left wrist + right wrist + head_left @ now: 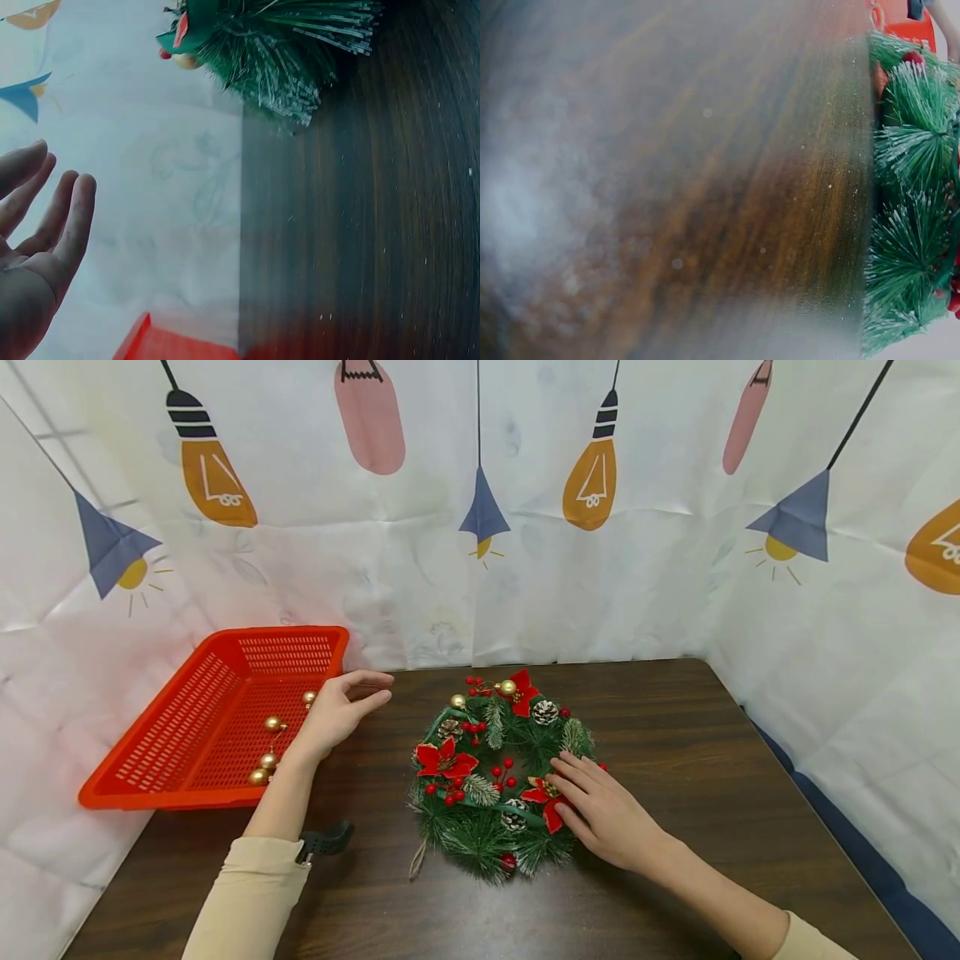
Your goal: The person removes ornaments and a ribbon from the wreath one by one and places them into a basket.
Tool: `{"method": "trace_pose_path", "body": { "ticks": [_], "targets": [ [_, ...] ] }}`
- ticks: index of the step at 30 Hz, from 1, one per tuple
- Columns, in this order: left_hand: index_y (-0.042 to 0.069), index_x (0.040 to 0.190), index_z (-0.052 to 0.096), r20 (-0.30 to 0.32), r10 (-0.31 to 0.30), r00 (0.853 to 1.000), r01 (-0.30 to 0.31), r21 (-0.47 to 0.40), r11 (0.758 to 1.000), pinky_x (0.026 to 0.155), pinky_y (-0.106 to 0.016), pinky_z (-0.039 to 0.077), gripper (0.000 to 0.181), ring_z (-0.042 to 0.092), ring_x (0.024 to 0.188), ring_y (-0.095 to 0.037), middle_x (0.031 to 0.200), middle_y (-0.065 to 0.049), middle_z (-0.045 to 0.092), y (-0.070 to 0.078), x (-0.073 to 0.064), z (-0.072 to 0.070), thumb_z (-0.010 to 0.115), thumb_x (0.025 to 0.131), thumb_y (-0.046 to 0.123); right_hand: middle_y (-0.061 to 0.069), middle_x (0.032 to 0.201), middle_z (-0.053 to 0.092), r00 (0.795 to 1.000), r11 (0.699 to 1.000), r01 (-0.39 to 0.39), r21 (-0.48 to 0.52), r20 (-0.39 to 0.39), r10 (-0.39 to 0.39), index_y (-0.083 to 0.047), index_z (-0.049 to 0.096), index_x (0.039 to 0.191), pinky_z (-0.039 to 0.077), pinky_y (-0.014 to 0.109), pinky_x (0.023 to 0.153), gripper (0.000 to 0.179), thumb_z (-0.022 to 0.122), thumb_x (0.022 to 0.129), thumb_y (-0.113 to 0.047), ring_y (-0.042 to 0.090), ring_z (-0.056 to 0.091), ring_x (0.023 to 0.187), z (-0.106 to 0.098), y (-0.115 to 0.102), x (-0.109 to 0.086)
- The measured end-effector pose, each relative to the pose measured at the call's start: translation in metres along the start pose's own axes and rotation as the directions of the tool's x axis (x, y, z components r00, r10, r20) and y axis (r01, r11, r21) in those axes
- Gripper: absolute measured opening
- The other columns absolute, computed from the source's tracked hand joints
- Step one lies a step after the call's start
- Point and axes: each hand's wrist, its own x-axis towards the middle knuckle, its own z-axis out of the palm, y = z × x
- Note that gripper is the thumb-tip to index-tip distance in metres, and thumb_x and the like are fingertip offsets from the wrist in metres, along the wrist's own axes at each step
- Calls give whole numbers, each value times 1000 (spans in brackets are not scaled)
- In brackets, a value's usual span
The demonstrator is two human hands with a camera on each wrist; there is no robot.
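A green wreath (pixel 480 839) lies on the table, dressed with red poinsettia flowers (pixel 446 760), red berries, frosted pine cones (pixel 545 712) and gold balls (pixel 458 702). My right hand (pixel 611 814) rests on the wreath's right side, fingers extended over a poinsettia; the right wrist view shows green needles (pixel 919 150) but not the hand. Between the basket and the wreath, my left hand (pixel 337 710) is raised by the basket's right rim. Its fingers (pixel 71 217) are loosely bent, with nothing visible between them and the thumb.
The red plastic basket (pixel 180 710) stands at the table's left, holding several gold balls (pixel 268 761) on stems. A twine loop (pixel 417 860) sticks out from the wreath's lower left. Behind the dark wooden table (pixel 675 727) hangs a white curtain (pixel 420 585) printed with lamps.
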Motion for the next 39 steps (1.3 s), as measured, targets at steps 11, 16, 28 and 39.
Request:
{"method": "trace_pose_path", "body": {
  "ticks": [11,16,28,39],
  "targets": [
    [6,130,68,120,-37,992,44,-59,997,99,-53,51,33,66,111,-32,128,-13,66,3,21,22,69,102,23,20,148,54,1000,1000,2,-6,7,-2,-1,64,137,34,55,115,44,67,100,-24,35,41,144,0,0,1],
    [2,129,68,161,-36,986,50,-85,995,99,-56,50,32,68,108,-35,127,-18,66,5,31,33,68,102,18,20,148,53,1000,1000,-3,-1,15,3,-1,64,138,34,54,116,44,67,100,-24,35,41,144,-1,0,0],
    [10,124,72,229,-40,973,43,-10,999,95,-50,54,26,65,111,-28,127,-12,67,6,49,59,70,100,20,20,149,53,1000,1000,6,-2,9,-6,-1,64,138,34,54,116,44,66,101,-25,35,40,145,0,0,1],
    [7,128,70,282,-62,957,54,37,998,90,-48,55,30,66,105,-28,123,-11,67,-1,57,75,68,102,21,20,148,54,1000,1000,7,-4,3,-7,0,64,137,34,54,115,44,66,101,-24,36,42,144,0,-1,1]
  ]
}}
